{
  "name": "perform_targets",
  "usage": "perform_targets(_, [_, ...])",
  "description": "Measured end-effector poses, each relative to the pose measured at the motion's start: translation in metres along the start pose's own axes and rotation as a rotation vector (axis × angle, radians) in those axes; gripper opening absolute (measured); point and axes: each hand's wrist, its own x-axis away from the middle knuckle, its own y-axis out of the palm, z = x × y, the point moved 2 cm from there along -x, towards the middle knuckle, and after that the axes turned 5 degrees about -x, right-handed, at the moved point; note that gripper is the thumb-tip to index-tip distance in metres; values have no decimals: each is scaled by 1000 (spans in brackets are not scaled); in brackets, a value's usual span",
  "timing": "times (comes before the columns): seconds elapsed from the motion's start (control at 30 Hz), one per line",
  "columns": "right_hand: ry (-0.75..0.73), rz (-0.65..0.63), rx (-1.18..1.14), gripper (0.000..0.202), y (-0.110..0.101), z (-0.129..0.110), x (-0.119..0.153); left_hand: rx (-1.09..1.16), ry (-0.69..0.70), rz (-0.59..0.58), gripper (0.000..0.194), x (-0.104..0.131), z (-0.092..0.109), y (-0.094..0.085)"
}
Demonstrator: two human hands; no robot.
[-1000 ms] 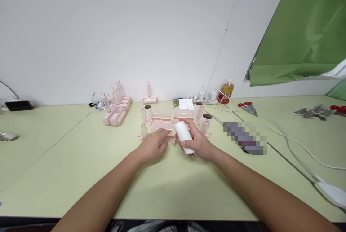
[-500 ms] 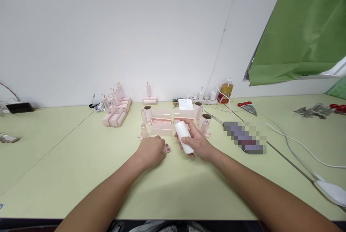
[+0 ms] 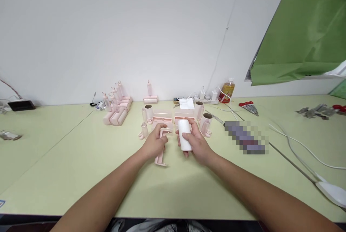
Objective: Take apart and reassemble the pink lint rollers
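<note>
In the head view, we find the roll [image 3: 185, 134] in the right hand [image 3: 199, 145]: the thumb lies across its face, the fingers curl underneath, closed to its width, and tips show at its left edge. Left of the roll and apart from it, the left hand [image 3: 154, 142] has thumb and fingers closed on the frame [image 3: 160, 156], whose near end projects past them. Beyond the roll, we record pink cases [image 3: 162, 120]; farther right, a bottle [image 3: 227, 90].
</note>
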Motion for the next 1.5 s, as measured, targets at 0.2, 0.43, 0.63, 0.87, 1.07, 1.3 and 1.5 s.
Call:
perform_targets(0.2, [82, 125, -41, 55, 16, 13, 7, 301, 27, 163, 19, 3, 10, 20])
perform_targets(0.43, [125, 86, 53, 52, 26, 19, 14, 424, -17, 196, 22, 7, 13, 30])
perform_targets(0.63, [68, 43, 120, 60, 26, 24, 14, 345, -20, 294, 18, 9, 16, 27])
perform_targets(0.87, [105, 12, 167, 83, 33, 19, 19, 344, 27, 264, 23, 7, 10, 25])
perform_targets(1.07, [-15, -7, 426, 82, 20, 10, 14, -23, 367, 172, 30, 4, 8, 4])
perform_targets(1.3, [35, -94, 690, 82, 10, -5, 11, -245, 501, 18, 38, 4, 7, -3])
perform_targets(1.5, [117, -203, 670, 80, 9, -12, 9, -407, 506, 48, 37, 3, 6, -6])
